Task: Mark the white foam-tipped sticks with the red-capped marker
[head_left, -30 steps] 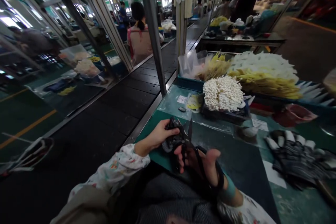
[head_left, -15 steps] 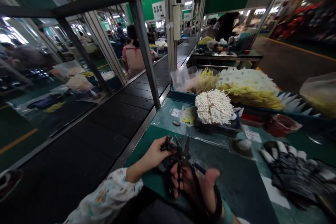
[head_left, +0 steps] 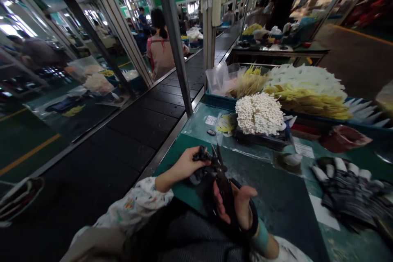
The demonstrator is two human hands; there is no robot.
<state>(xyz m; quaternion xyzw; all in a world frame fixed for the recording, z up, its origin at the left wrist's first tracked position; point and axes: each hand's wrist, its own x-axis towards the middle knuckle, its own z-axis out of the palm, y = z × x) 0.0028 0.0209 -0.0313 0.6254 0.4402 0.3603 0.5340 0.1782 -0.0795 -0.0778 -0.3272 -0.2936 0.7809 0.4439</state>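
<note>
My left hand (head_left: pixel 190 163) is closed on a dark bundle (head_left: pixel 202 154) of small black pieces; its exact kind is too dark to make out. In my right hand (head_left: pixel 236 204) is a pair of black-handled scissors (head_left: pixel 222 174), the handle loops around the thumb and fingers. The blades point up and away, their tips slightly apart, close beside the dark bundle. Beyond the hands, a thick bunch of thin sticks with white tips (head_left: pixel 259 114) lies on a dark tray (head_left: pixel 260 141). Both hands are above the green work mat (head_left: pixel 276 184).
A black conveyor belt (head_left: pixel 129 139) runs along the left, with a metal post (head_left: pixel 175 41) at its edge. Blue bins (head_left: pixel 216 100) of yellow and white pieces stand behind. Striped gloves (head_left: pixel 350 190) and a red container (head_left: pixel 344 138) are at right. A co-worker (head_left: pixel 161 49) sits farther off.
The scissor handles and blades have drawn closer together, and my right-hand fingers have curled in. The whole view has shifted a little; the left hand keeps its hold on the dark bundle.
</note>
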